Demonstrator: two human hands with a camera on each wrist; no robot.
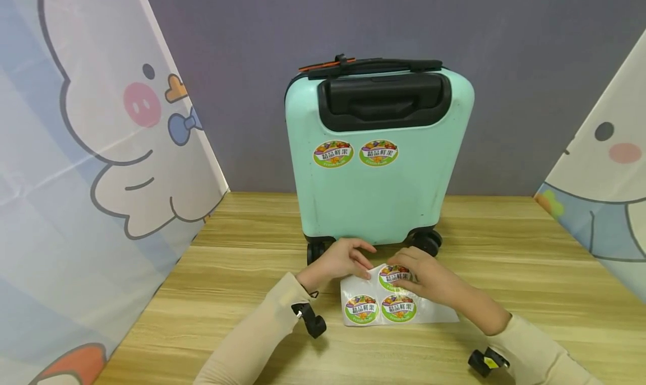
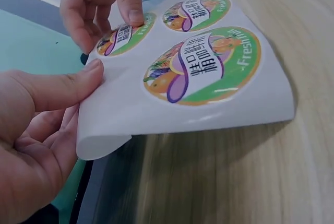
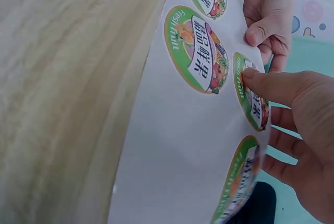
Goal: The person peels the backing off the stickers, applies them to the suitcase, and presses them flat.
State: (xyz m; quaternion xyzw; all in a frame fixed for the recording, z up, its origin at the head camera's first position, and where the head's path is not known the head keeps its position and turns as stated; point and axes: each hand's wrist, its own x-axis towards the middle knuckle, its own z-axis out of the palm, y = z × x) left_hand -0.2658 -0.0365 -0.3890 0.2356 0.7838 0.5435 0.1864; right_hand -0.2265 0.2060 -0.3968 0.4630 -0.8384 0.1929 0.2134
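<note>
A white sticker sheet (image 1: 353, 287) with oval fruit stickers lies before the suitcase, its far edge lifted and bent. My left hand (image 1: 343, 259) pinches the far left edge, thumb (image 2: 86, 82) on top and fingers behind. Farther right, my right hand (image 1: 429, 276) grips the same edge; its thumb (image 3: 271, 84) presses on a sticker (image 3: 248, 91) and its fingers are behind the sheet. Two stickers (image 1: 361, 309) sit along the near side. Another sticker (image 3: 240, 179) curves with the far edge, and a bare white stretch shows beside it.
Just behind the hands stands a mint-green suitcase (image 1: 368, 200), upright on black wheels (image 1: 426, 241). Side by side on its front are two matching stickers (image 1: 333, 153). The wooden table (image 1: 242, 250) meets a grey wall panel (image 1: 232, 93), with cartoon-printed cloths (image 1: 116, 166) at both sides.
</note>
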